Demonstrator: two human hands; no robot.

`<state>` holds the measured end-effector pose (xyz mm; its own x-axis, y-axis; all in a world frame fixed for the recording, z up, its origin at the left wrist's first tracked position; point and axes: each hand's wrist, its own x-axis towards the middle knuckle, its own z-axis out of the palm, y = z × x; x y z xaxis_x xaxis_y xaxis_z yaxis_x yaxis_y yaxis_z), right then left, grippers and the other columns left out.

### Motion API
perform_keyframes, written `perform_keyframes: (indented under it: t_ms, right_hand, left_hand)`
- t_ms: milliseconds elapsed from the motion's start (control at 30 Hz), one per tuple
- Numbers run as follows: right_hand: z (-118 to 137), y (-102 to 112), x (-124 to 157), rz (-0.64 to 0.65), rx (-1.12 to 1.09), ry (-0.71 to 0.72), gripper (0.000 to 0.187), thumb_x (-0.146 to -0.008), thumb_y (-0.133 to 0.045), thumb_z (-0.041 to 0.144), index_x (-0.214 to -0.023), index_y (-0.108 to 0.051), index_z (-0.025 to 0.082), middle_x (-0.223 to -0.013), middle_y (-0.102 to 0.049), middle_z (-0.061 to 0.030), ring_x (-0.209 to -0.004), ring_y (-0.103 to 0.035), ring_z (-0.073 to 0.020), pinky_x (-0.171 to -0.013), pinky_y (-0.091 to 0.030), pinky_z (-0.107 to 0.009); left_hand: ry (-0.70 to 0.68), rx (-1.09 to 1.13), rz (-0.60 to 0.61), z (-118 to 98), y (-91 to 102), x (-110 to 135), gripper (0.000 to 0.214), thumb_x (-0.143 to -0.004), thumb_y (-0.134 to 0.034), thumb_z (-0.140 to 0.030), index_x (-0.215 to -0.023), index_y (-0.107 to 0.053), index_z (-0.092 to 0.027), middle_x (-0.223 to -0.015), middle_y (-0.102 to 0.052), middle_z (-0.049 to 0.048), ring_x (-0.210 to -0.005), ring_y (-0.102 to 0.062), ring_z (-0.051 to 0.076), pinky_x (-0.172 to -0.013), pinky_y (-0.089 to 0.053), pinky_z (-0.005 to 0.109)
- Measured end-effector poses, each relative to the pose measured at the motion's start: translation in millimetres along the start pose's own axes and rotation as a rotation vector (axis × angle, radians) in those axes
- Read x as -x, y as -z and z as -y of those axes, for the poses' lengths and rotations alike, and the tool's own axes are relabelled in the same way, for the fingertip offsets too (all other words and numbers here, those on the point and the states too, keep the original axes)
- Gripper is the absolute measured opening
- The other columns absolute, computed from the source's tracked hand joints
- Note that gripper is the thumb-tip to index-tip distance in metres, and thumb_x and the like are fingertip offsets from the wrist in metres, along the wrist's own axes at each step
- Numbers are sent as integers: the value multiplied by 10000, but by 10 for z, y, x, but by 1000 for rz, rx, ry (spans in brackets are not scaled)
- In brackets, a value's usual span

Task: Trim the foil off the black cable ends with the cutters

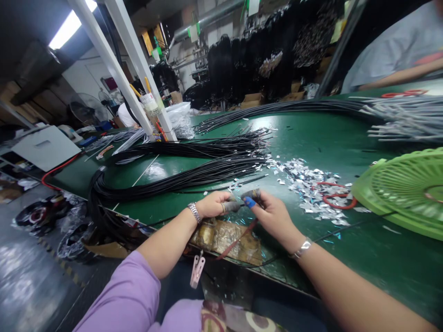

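Observation:
My left hand (215, 205) and my right hand (272, 211) are close together above the near edge of the green table. Fingers of both are wrapped in dark grey tape or finger covers, and the right thumb has a blue one. Both hands are closed in a pinch on a thin black cable (346, 228), mostly hidden by the fingers. Lengths of black cable show on either side of them. Below lies a tape-covered pad (224, 240) at the table edge, crossed by a reddish-brown strap (235, 244). Behind the left hand lies a bundle of black cables (180, 179).
Foil scraps (311, 184) and red-handled scissors (337, 201) lie right of my hands, beside a green plastic basket (404, 189). Grey cables (398, 117) lie at far right, near a co-worker (387, 55). A white post (138, 60) rises behind. A pink clothespin (197, 271) hangs from the edge.

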<state>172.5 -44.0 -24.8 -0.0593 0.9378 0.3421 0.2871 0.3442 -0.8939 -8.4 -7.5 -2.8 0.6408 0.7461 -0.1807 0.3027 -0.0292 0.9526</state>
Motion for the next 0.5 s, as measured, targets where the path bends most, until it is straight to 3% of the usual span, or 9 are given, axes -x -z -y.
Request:
perform_keyframes:
  t_ms: [100,200,333,433,500]
  right_hand:
    - [-13,-3,-10,-52,-63,-67,272,-802,-520,467,-759,-606,213,-612,-558,-13,-606,-509,-173,-581,-420,-289]
    - [9,-9,-18,-22,-147,-123,309,-791,-532,497,-858,-620,209,-677,-593,-24,-634,-527,-179,-598,-436,-297]
    - [48,-31,-28,53,-193,-134,366,-713,-638,540,-873,-624,211,-815,-665,-55,-789,-592,-223,-723,-479,-337]
    - [35,-56,-24,38,-172,-145,369,-703,-658,550,-847,-628,212,-806,-679,-51,-760,-597,-224,-723,-488,-349]
    - [11,-67,-12,8,-147,-155,358,-718,-642,554,-814,-628,209,-748,-662,-41,-696,-577,-209,-670,-482,-337]
  left_hand:
    - [-21,-9,-47,29,7,-5,506,-669,-641,-632,-739,-506,-150,-466,-431,-71,-379,-327,42,-406,-256,185]
    - [-100,-114,-170,72,17,-14,411,-768,-578,-551,-791,-519,-145,-510,-466,-53,-404,-381,58,-435,-304,192]
    - [-311,-590,-357,86,-2,7,279,-849,-524,-414,-807,-581,-144,-659,-591,20,-574,-524,115,-557,-385,225]
    - [-383,-921,-391,73,-33,43,234,-867,-495,-356,-826,-614,-159,-695,-620,39,-638,-568,147,-601,-399,243]
    - [-401,-1021,-384,65,-49,62,217,-866,-484,-326,-831,-625,-165,-684,-620,39,-634,-576,151,-595,-397,245]
